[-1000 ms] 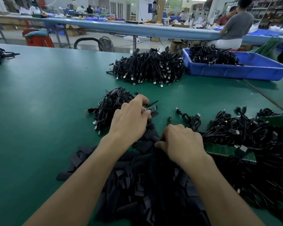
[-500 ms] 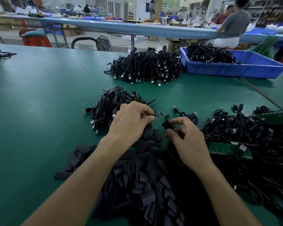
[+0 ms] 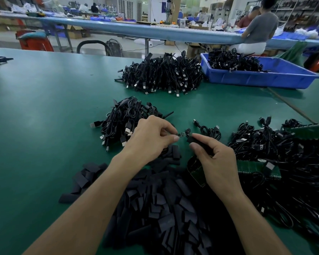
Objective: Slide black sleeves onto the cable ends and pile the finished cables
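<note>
Below both hands, a heap of loose black sleeves [image 3: 155, 208] covers the green tabletop [image 3: 44, 126]. A cable pile [image 3: 125, 122] sits just beyond the left hand [image 3: 151, 138], and a tangle of cables [image 3: 274, 144] lies right of the right hand [image 3: 215, 159]. The left grip pinches a bare cable end [image 3: 180, 134] that points right. The right grip pinches one sleeve [image 3: 193, 140], which lies left-to-right, its mouth just beside that end.

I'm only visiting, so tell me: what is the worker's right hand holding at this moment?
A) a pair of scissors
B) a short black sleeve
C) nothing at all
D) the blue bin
B: the right hand pinches a short black sleeve between thumb and fingers, close beside the bare cable end that the left hand pinches.
</note>
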A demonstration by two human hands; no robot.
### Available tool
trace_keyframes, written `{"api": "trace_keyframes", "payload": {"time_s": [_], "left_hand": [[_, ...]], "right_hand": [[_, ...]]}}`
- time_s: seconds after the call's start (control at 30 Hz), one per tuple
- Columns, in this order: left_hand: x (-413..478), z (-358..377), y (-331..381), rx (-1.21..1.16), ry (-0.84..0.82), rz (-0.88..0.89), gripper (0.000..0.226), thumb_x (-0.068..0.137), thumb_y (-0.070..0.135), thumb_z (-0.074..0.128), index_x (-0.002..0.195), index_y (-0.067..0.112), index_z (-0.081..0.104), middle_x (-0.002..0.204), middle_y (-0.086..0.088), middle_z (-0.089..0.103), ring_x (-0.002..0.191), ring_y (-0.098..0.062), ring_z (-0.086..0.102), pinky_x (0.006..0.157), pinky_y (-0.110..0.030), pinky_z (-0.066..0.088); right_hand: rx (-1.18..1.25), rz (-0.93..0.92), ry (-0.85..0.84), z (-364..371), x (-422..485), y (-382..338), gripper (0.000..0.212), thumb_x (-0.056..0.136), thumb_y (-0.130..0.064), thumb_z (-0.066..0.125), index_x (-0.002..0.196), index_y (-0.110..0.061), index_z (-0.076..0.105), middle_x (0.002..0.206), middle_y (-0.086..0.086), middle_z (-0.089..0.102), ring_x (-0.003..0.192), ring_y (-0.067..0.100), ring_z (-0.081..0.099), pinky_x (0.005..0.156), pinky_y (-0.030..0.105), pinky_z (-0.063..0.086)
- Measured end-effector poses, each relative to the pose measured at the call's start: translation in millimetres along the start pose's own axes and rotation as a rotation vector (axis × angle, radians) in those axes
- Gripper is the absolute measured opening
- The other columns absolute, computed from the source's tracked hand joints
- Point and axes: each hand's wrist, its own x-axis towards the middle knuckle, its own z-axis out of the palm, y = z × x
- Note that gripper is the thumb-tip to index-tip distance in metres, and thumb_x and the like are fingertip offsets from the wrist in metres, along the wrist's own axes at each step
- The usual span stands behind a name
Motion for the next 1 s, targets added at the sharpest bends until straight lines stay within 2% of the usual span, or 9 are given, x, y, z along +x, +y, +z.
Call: {"api": "trace_keyframes", "payload": {"time_s": [0.07, 0.13, 0.23, 0.4, 0.57, 0.67, 0.77, 0.87, 1.0], "left_hand": [[0.0, 0.8, 0.4, -0.019, -0.035, 0.002, 0.010, 0.086, 0.027, 0.079, 0.095, 0.022, 0.078, 0.074, 0.010, 0.072, 0.064, 0.007, 0.064, 0.060, -0.006, 0.047], [0.3, 1.3, 0.6, -0.025, -0.064, -0.002, 0.010, 0.086, 0.027, 0.079, 0.094, 0.022, 0.078, 0.074, 0.009, 0.072, 0.063, 0.006, 0.065, 0.059, -0.004, 0.047], [0.3, 1.2, 1.6, -0.034, -0.085, -0.003, 0.009, 0.086, 0.027, 0.079, 0.093, 0.022, 0.078, 0.074, 0.008, 0.073, 0.063, 0.004, 0.066, 0.059, -0.005, 0.048], [-1.1, 2.2, 3.1, -0.033, -0.105, 0.001, 0.005, 0.086, 0.028, 0.079, 0.089, 0.025, 0.078, 0.073, 0.007, 0.074, 0.065, 0.000, 0.068, 0.067, -0.015, 0.057], [-0.9, 1.6, 5.0, -0.059, -0.139, 0.005, 0.003, 0.088, 0.027, 0.077, 0.086, 0.024, 0.077, 0.072, 0.002, 0.075, 0.067, -0.009, 0.071, 0.070, -0.026, 0.060], [-0.2, 0.2, 4.4, -0.068, -0.158, 0.002, 0.003, 0.088, 0.027, 0.076, 0.085, 0.026, 0.076, 0.071, 0.001, 0.074, 0.068, -0.014, 0.071, 0.067, -0.029, 0.060], [0.8, -2.6, 1.8, -0.074, -0.174, 0.006, 0.002, 0.087, 0.024, 0.077, 0.089, 0.023, 0.079, 0.069, 0.006, 0.072, 0.063, -0.008, 0.067, 0.065, -0.026, 0.058], [2.5, -6.3, 0.5, -0.084, -0.203, 0.018, 0.004, 0.087, 0.022, 0.077, 0.089, 0.025, 0.078, 0.074, 0.005, 0.074, 0.070, -0.009, 0.069, 0.074, -0.031, 0.060], [4.4, -10.5, 1.0, -0.085, -0.250, 0.031, 0.006, 0.086, 0.019, 0.078, 0.088, 0.025, 0.079, 0.074, 0.003, 0.075, 0.073, -0.012, 0.071, 0.076, -0.035, 0.060]], "right_hand": [[0.002, -0.006, 0.021, 0.1, -0.1, 2.1, 0.025, 0.093, -0.025, 0.070, 0.117, -0.026, 0.072, 0.088, -0.017, 0.072, 0.083, -0.005, 0.066, 0.078, 0.011, 0.050], [0.018, -0.008, 0.042, 0.6, 0.2, 4.5, 0.021, 0.093, -0.025, 0.069, 0.113, -0.029, 0.073, 0.070, -0.015, 0.071, 0.069, -0.005, 0.064, 0.068, 0.009, 0.047], [0.035, -0.018, 0.070, 0.6, 0.3, 5.3, 0.019, 0.094, -0.024, 0.068, 0.104, -0.040, 0.070, 0.072, -0.017, 0.071, 0.061, -0.003, 0.062, 0.061, 0.013, 0.047], [0.037, -0.040, 0.088, 1.1, -0.5, 3.8, 0.025, 0.094, -0.023, 0.068, 0.094, -0.047, 0.067, 0.074, -0.011, 0.073, 0.067, 0.003, 0.067, 0.067, 0.026, 0.055], [0.023, -0.057, 0.076, 1.7, 0.5, 4.3, 0.024, 0.093, -0.021, 0.068, 0.096, -0.044, 0.068, 0.074, -0.016, 0.073, 0.067, 0.000, 0.067, 0.067, 0.017, 0.052], [0.017, -0.043, 0.067, 0.9, 0.6, 6.8, 0.018, 0.093, -0.021, 0.069, 0.105, -0.033, 0.074, 0.075, -0.019, 0.073, 0.071, -0.003, 0.067, 0.069, 0.011, 0.050], [-0.006, -0.035, 0.026, -1.1, 0.8, 6.5, 0.023, 0.092, -0.024, 0.070, 0.114, -0.026, 0.074, 0.093, -0.018, 0.073, 0.085, -0.006, 0.066, 0.079, 0.010, 0.050], [0.028, -0.027, -0.038, -3.5, 2.7, 5.1, 0.025, 0.092, -0.020, 0.071, 0.115, -0.029, 0.073, 0.105, -0.013, 0.074, 0.094, -0.003, 0.067, 0.087, 0.015, 0.052], [0.094, -0.025, -0.124, -6.7, 4.2, 3.9, 0.029, 0.090, -0.016, 0.072, 0.106, -0.040, 0.071, 0.102, -0.018, 0.074, 0.095, -0.003, 0.068, 0.085, 0.015, 0.053]]}}
